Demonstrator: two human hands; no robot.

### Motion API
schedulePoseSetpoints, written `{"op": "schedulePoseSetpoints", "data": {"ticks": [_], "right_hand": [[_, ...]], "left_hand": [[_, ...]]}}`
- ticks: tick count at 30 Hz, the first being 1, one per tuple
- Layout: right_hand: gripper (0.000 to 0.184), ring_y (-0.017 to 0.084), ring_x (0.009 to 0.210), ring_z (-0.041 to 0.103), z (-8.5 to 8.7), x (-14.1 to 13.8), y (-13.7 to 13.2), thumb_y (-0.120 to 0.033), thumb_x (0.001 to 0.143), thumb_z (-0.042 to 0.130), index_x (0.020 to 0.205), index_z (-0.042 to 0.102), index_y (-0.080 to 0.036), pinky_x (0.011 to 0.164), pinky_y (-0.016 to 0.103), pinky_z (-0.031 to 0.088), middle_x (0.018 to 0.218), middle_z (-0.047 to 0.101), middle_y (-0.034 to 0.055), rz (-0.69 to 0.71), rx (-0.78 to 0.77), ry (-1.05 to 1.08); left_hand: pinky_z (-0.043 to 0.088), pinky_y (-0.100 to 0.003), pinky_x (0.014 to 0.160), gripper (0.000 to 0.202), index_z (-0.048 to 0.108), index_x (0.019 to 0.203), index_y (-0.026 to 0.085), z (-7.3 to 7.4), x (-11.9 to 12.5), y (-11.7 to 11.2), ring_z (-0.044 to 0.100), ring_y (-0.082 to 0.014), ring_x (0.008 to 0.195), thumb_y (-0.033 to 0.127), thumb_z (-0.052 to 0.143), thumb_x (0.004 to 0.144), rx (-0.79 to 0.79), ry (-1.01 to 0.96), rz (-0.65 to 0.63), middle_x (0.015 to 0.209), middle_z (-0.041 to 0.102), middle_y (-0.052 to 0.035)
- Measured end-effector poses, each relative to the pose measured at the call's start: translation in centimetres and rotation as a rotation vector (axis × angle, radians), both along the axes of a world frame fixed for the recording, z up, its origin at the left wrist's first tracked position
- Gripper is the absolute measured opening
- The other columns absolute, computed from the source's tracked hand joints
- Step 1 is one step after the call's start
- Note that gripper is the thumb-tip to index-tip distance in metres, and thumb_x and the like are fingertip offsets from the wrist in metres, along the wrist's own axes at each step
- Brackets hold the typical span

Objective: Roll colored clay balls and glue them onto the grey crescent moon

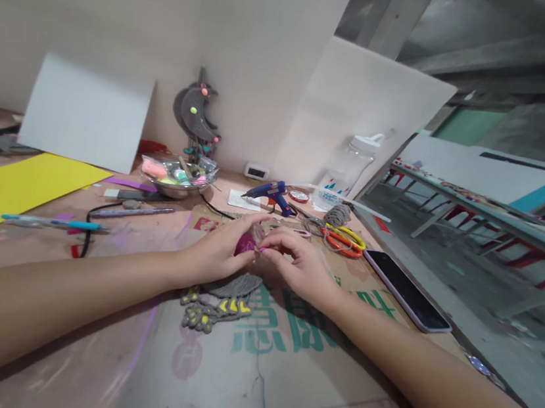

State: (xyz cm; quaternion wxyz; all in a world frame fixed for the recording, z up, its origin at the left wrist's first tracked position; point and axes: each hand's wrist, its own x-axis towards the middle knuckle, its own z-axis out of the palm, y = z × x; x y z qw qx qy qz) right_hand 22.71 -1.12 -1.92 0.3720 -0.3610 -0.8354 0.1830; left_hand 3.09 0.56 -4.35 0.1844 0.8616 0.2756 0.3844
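Note:
My left hand (214, 250) is wrapped round a magenta lump (245, 244) in what looks like clear plastic; it could be soft clay. My right hand (300, 266) meets it from the other side, thumb and forefinger pinching a small magenta bit at the lump's edge. Just below the hands lie grey pieces with yellow marks (214, 309), beside a rounded grey piece (237, 287) partly covered by the left hand. Printed cardboard (306, 373) under clear plastic lies beneath them.
Behind the hands are a blue glue gun (273, 195), scissors (345, 241), grey yarn (337, 214), a water bottle (346, 173) and a bowl of coloured packets (179, 179). A phone (408, 290) lies right; pens (56, 222) and yellow sheet (16, 189) lie left.

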Motion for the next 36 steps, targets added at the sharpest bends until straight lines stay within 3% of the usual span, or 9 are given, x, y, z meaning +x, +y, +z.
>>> {"op": "schedulePoseSetpoints", "data": {"ticks": [5, 15, 24, 31, 36], "right_hand": [[0.015, 0.013, 0.063, 0.06, -0.4, 0.1, 0.29, -0.018, 0.087, 0.052, 0.092, 0.066, -0.018, 0.061, 0.025, 0.048, 0.077, 0.067, 0.0013, -0.129, -0.116, 0.055], [0.012, 0.016, 0.084, 0.062, -0.12, 0.14, 0.11, -0.017, 0.087, 0.058, 0.09, 0.069, -0.02, 0.078, 0.031, 0.051, 0.088, 0.066, 0.0049, 0.085, 0.148, 0.001], [0.016, 0.016, 0.084, 0.065, -0.53, 0.24, 0.2, -0.011, 0.086, 0.056, 0.091, 0.067, -0.021, 0.078, 0.031, 0.052, 0.09, 0.071, 0.0042, 0.018, 0.193, 0.018], [0.015, 0.015, 0.081, 0.065, -0.44, 0.08, 0.0, -0.011, 0.086, 0.056, 0.089, 0.068, -0.02, 0.076, 0.028, 0.051, 0.088, 0.071, 0.0035, 0.004, 0.142, -0.001], [0.014, 0.015, 0.08, 0.064, -0.23, -0.03, -0.19, -0.013, 0.087, 0.054, 0.088, 0.067, -0.02, 0.076, 0.028, 0.051, 0.086, 0.069, 0.0037, 0.015, 0.165, 0.007]], "left_hand": [[0.038, -0.042, 0.108, 0.052, 0.036, 0.135, 0.019, 0.43, 0.04, -0.28, 0.047, -0.0233, 0.126, 0.019, 0.053, 0.087, -0.004, -0.021, 0.007, 0.136, 0.049, -0.0125], [0.039, -0.044, 0.106, 0.053, 0.039, 0.133, 0.019, -0.19, 0.03, 0.21, 0.049, -0.0238, 0.124, 0.01, 0.049, 0.082, 0.053, 0.008, -0.011, 0.134, 0.052, -0.0116], [0.038, -0.041, 0.108, 0.051, 0.036, 0.135, 0.021, -0.16, 0.02, 0.1, 0.047, -0.0215, 0.125, 0.014, 0.049, 0.087, 0.083, -0.067, 0.001, 0.135, 0.05, -0.01], [0.047, -0.036, 0.091, 0.024, 0.057, 0.108, 0.021, 0.2, -0.16, 0.2, 0.057, -0.0185, 0.103, 0.011, 0.047, 0.088, 0.13, -0.031, 0.044, 0.107, 0.061, -0.0053], [0.047, -0.036, 0.089, 0.043, 0.058, 0.118, 0.025, 0.02, -0.31, 0.57, 0.056, -0.0189, 0.101, 0.002, 0.049, 0.081, 0.156, 0.04, 0.068, 0.108, 0.059, -0.0046]]}}
